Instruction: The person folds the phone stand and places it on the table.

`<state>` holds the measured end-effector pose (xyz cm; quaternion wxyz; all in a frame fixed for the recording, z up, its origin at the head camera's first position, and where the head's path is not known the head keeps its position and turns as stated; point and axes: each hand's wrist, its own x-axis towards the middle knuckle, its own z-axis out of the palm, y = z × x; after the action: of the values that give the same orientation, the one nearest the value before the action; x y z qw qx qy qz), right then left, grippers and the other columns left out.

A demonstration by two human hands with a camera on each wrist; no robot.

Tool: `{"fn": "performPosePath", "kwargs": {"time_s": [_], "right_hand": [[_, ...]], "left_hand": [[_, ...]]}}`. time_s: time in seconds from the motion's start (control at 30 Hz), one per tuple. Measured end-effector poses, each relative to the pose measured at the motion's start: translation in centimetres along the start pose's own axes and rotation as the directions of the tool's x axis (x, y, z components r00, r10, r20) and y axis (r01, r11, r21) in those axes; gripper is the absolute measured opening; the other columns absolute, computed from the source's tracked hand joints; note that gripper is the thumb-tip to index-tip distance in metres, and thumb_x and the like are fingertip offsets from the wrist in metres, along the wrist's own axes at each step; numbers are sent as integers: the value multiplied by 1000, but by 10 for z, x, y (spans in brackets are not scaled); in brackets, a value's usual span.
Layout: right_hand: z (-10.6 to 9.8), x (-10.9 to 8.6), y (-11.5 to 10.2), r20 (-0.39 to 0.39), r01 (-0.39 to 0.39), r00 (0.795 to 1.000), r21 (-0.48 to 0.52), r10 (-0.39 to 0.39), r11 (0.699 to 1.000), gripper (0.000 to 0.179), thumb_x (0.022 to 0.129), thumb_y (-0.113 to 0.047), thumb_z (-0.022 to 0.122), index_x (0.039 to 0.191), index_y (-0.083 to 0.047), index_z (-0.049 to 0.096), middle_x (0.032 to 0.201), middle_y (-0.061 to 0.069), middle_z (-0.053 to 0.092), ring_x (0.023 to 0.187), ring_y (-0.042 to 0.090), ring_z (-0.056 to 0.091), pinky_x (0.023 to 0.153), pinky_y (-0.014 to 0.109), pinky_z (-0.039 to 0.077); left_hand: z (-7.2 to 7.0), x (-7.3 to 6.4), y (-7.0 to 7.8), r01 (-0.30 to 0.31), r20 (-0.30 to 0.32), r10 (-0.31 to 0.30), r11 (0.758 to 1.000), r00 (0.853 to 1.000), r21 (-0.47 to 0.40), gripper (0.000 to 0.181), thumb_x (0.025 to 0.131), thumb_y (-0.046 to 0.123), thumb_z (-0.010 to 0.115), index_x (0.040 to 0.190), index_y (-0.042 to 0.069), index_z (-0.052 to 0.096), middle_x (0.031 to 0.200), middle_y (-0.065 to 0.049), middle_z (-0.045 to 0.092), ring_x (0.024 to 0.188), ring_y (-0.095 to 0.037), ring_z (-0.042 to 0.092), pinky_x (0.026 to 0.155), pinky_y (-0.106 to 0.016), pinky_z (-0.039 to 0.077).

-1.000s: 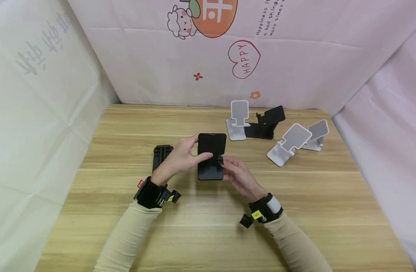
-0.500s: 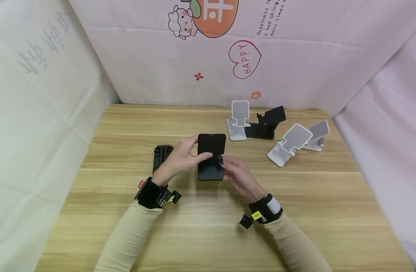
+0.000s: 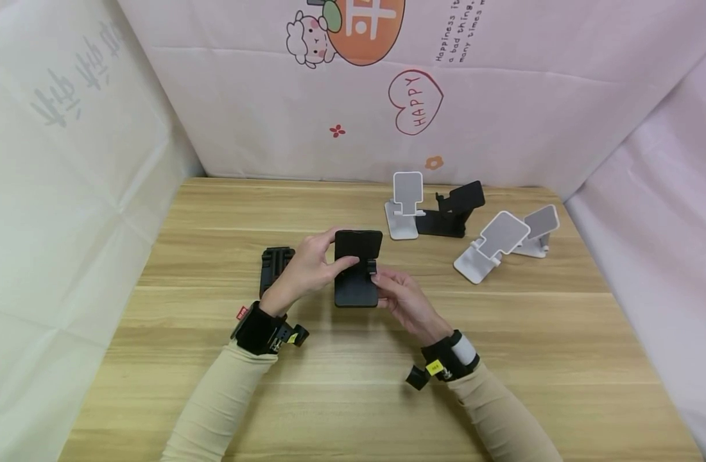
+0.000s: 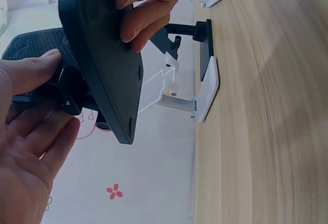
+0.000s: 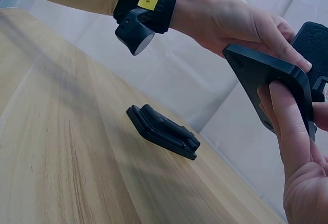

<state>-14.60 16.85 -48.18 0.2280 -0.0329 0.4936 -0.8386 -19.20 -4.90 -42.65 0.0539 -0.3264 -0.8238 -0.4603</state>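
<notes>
A black folding phone stand [image 3: 355, 292] is held above the middle of the table, its top plate tilted up from the base. My left hand [image 3: 309, 263] pinches the top plate [image 4: 38, 47], thumb on the front and fingers behind. With my right hand [image 3: 407, 298] I grip the right edge of the base [image 4: 110, 65]; the thumb lies on its upper face and the fingers [image 5: 287, 116] press its underside. A second black phone stand [image 5: 164, 131], folded flat, lies on the table beside my left wrist and is partly hidden by it in the head view.
At the back right stand several unfolded phone stands: a white one [image 3: 407, 192], a black one [image 3: 459, 199] next to it, and two more white ones [image 3: 477, 260] farther right. Printed cloth [image 3: 260, 115] hangs behind the wooden table [image 3: 341, 391] and along both sides.
The held stand's top plate has tilted a little, looking shorter in the head view. My right thumb has shifted onto the base's upper face. The other stands have not moved.
</notes>
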Motion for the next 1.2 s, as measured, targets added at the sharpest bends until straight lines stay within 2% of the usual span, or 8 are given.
{"fn": "performPosePath", "kwargs": {"time_s": [0.27, 0.4, 0.53, 0.63, 0.7, 0.83, 0.93, 1.2], "right_hand": [[0, 0, 2, 4, 5, 1000, -7, -5, 1000, 16, 96, -13, 53, 105, -5, 63, 91, 5, 71, 77, 13, 67, 63, 19, 57], [-1, 1, 3, 7, 3, 1000, -7, -3, 1000, 17, 96, -13, 53, 107, -4, 62, 92, 5, 71, 78, 14, 67, 63, 20, 57], [-1, 1, 4, -1, -4, 1000, -13, 4, 1000, 18, 95, -14, 54, 108, -3, 62, 93, 6, 70, 78, 14, 66, 63, 21, 57], [0, 1, 5, -1, -7, 1000, -20, 7, 1000, 17, 96, -14, 53, 106, -4, 62, 93, 5, 70, 77, 14, 66, 64, 21, 57], [0, 1, 5, 2, -12, 1000, -22, 12, 1000, 17, 96, -14, 53, 106, -4, 62, 93, 5, 70, 78, 14, 66, 64, 21, 57], [1, 1, 5, 5, -21, 1000, -27, 21, 999, 17, 96, -14, 53, 105, -4, 63, 93, 5, 70, 78, 14, 66, 65, 21, 57], [1, 1, 5, 9, -18, 1000, -39, 18, 999, 16, 96, -14, 52, 104, -4, 62, 93, 5, 70, 79, 14, 66, 66, 22, 57], [2, 1, 6, 2, -21, 1000, -38, 22, 999, 18, 96, -14, 52, 106, -3, 62, 95, 6, 71, 81, 15, 67, 67, 22, 57]], "left_hand": [[2, 1, -4, -33, -24, 33, 999, 999, 2, 44, 87, 23, 67, 127, 10, 56, 102, -3, 69, 34, -6, 20, 40, -26, 37], [3, 1, -5, -35, -45, 36, 999, 998, 20, 42, 86, 21, 68, 125, 9, 57, 71, 2, 61, 33, -2, 18, 33, -21, 26], [4, 2, -5, -32, -51, 34, 999, 998, 32, 40, 85, 19, 69, 122, 7, 59, 74, 0, 64, 34, -1, 17, 36, -20, 26], [4, 3, -5, -33, -51, 35, 999, 998, 31, 37, 85, 17, 69, 120, 7, 59, 101, -5, 70, 38, -4, 22, 42, -22, 34], [4, 3, -5, -33, -50, 35, 999, 998, 30, 37, 85, 16, 69, 119, 7, 59, 107, -6, 69, 43, -6, 32, 50, -26, 42], [5, 4, -6, -42, -55, 43, 999, 998, 22, 35, 84, 14, 69, 117, 7, 60, 108, -7, 69, 76, -8, 59, 73, -32, 53], [5, 4, -6, -49, -62, 50, 998, 997, 27, 33, 83, 12, 70, 115, 7, 60, 107, -7, 69, 97, -9, 61, 81, -34, 53], [5, 4, -5, -55, -73, 58, 997, 996, 46, 32, 84, 9, 69, 115, 6, 61, 106, -8, 69, 96, -10, 62, 77, -33, 53]]}}
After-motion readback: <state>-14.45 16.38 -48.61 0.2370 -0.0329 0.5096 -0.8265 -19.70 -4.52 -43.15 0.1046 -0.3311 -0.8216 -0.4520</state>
